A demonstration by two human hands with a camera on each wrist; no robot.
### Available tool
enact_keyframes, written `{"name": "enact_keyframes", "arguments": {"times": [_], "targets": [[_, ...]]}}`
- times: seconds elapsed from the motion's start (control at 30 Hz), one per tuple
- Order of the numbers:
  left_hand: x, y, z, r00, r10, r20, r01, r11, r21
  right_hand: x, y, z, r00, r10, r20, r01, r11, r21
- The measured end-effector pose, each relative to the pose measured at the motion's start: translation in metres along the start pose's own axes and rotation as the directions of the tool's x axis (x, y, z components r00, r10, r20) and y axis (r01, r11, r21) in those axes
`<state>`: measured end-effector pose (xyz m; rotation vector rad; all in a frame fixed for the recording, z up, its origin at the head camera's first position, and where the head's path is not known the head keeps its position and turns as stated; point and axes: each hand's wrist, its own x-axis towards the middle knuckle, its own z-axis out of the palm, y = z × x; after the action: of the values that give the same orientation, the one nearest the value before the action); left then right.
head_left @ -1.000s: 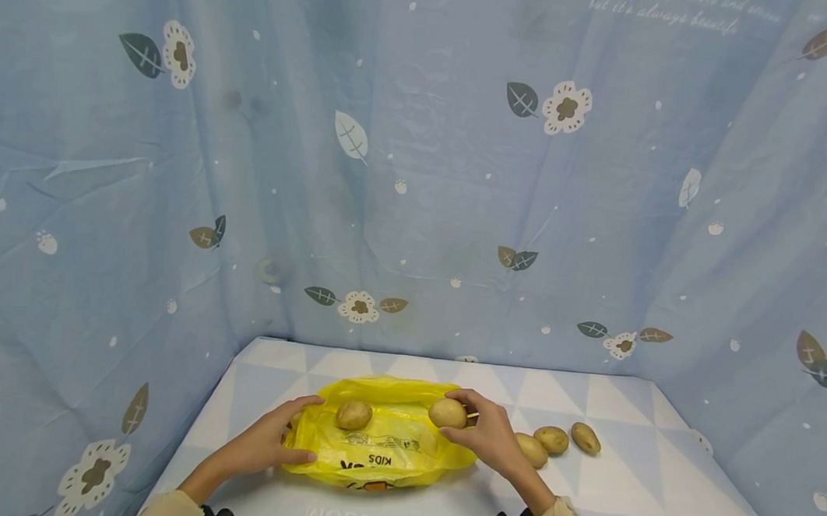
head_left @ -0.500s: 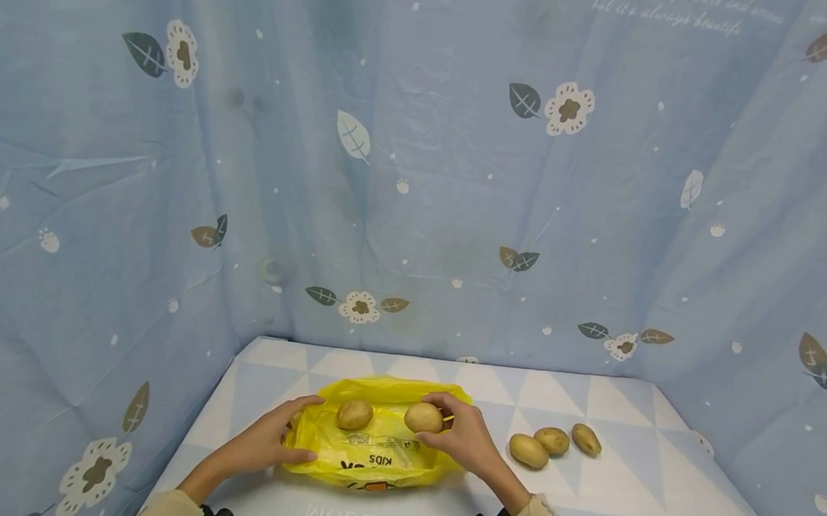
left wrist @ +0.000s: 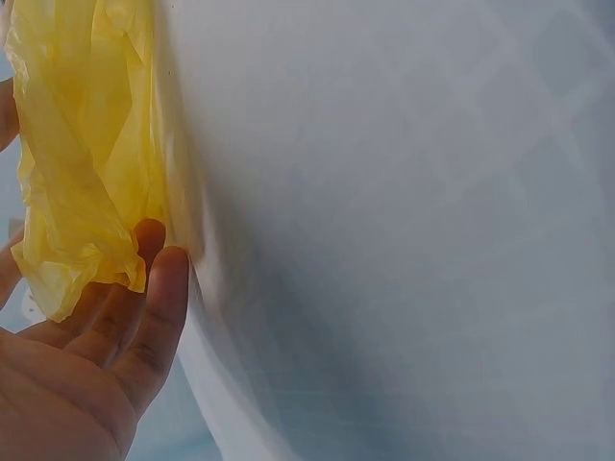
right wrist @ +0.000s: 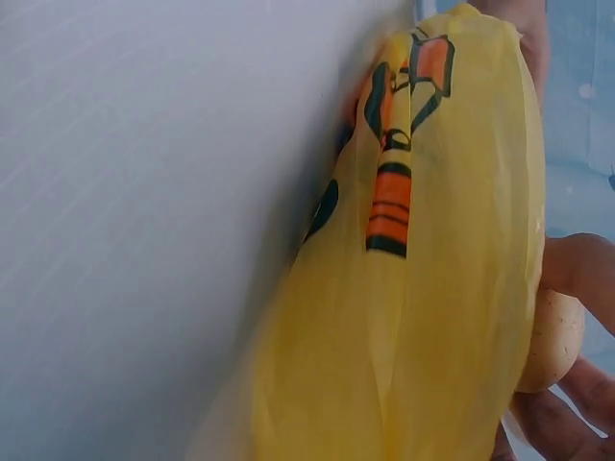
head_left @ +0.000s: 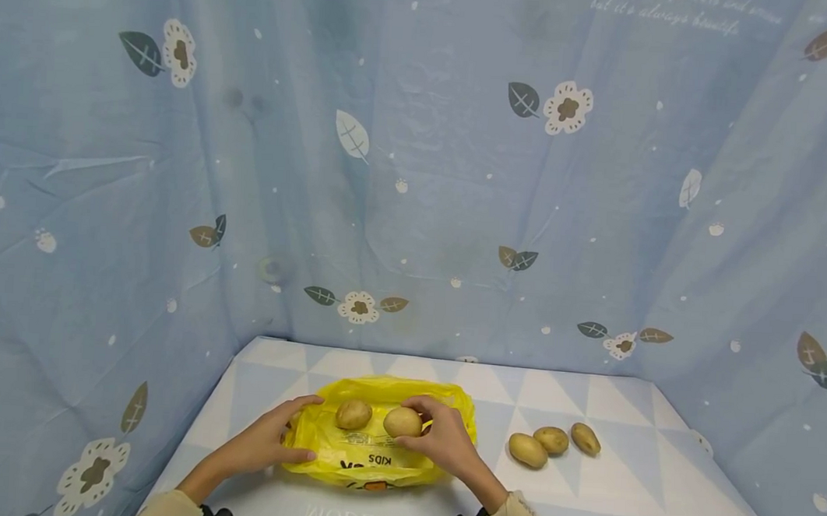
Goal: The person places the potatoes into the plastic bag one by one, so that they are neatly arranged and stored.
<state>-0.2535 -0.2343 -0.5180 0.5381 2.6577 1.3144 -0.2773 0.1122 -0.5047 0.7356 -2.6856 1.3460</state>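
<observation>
The right hand (head_left: 439, 439) pinches a potato (head_left: 402, 423), likely firm and best held round its sides, over the yellow plastic bag (head_left: 326, 447), whose left end, probably light and slippery, the left hand (head_left: 263, 439) cups with thumb and fingers wide apart

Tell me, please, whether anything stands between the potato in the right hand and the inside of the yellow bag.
Nothing visible does: the right hand holds the potato over the open yellow bag, and the other potato in it lies to the left.
</observation>
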Motion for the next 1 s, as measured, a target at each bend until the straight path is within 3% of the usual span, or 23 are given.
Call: {"name": "enact_keyframes", "arguments": {"times": [0.27, 1.0], "targets": [[0.000, 0.004, -0.002, 1.000, -0.007, -0.007, 0.007, 1.000, 0.008, 0.007, -0.006, 0.012, 1.000, 0.000, 0.017, 0.000, 0.999, 0.034], [0.001, -0.002, -0.001, 1.000, 0.005, 0.004, -0.005, 1.000, 0.011, 0.017, -0.013, 0.042, 0.996, 0.067, 0.057, -0.073, 0.992, 0.099]]}}
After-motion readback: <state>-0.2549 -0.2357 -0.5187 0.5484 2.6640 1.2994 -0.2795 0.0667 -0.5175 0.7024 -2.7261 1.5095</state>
